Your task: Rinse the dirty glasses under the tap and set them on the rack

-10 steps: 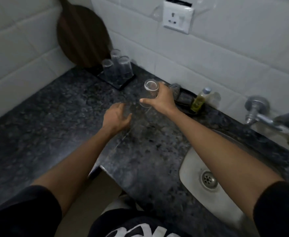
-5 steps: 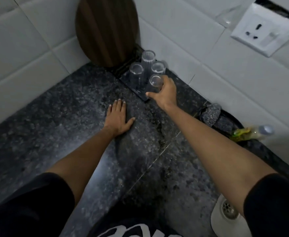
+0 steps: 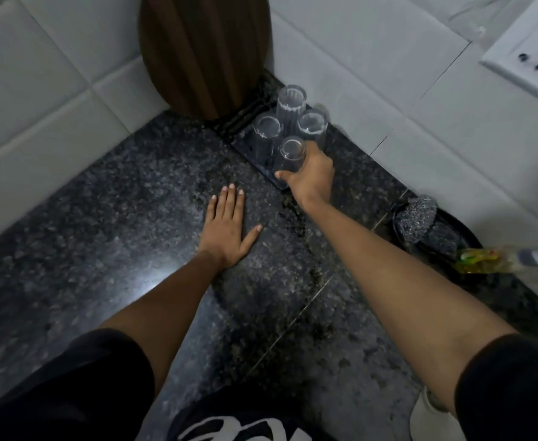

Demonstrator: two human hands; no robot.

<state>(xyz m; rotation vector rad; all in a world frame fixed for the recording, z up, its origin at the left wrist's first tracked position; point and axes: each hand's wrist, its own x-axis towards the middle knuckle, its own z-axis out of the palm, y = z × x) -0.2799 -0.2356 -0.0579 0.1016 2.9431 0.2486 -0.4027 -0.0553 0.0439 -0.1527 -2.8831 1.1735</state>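
A dark rack tray point(image 3: 245, 146) lies in the counter's far corner. Three clear glasses stand on it: a ribbed one point(image 3: 290, 105) at the back, one point(image 3: 265, 132) on the left, one point(image 3: 313, 127) on the right. My right hand point(image 3: 312, 176) grips a fourth clear glass point(image 3: 290, 155) around its lower part at the tray's near end; whether its base touches the tray is hidden by my fingers. Flat on the black granite counter point(image 3: 102, 233), fingers straight, rests my left hand point(image 3: 228, 227), a little left of and nearer than the tray.
A round wooden board point(image 3: 204, 52) leans on the tiled wall behind the tray. To the right lie a steel scrubber point(image 3: 415, 218) in a dark dish and a yellow soap bottle point(image 3: 497, 257). A wall socket point(image 3: 528, 55) is top right. The sink's edge point(image 3: 433, 418) shows bottom right.
My right hand carried the glass left from mid-counter to the tray and lowered it beside the other three. My left hand flattened onto the counter. The view swung left, away from the tap.
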